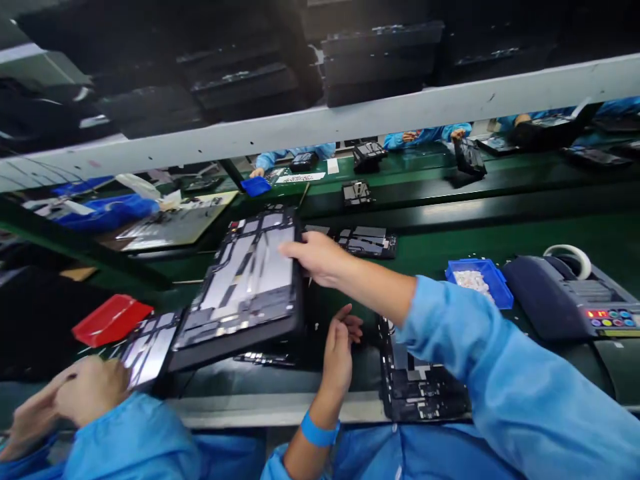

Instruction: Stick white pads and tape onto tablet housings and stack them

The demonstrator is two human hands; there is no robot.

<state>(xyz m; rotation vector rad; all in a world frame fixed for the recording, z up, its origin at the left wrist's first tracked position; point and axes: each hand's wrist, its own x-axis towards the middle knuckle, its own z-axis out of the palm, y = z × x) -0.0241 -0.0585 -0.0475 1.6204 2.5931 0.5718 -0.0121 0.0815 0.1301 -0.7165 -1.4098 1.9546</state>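
Observation:
My right hand [320, 257] grips the right edge of an opened tablet [250, 273], thumb on top, in a black holder. Its grey battery cells and dark flex cables face up, and it is tilted in the air above the bench. Lower down, my left hand [340, 350], with a blue band at the wrist, is raised beside it with loosely bent fingers and nothing in them. Another opened tablet [425, 387] lies at the bench's front edge below my right forearm. Part of a further device [267, 359] shows under the held tablet.
At left, a co-worker's hands [75, 393] are near another tablet [153, 350] and a red tray [111, 320]. A blue bin of small white pieces [473, 280] and a tape dispenser [570, 297] stand at right. A shelf [320, 127] crosses overhead; co-workers sit across the line.

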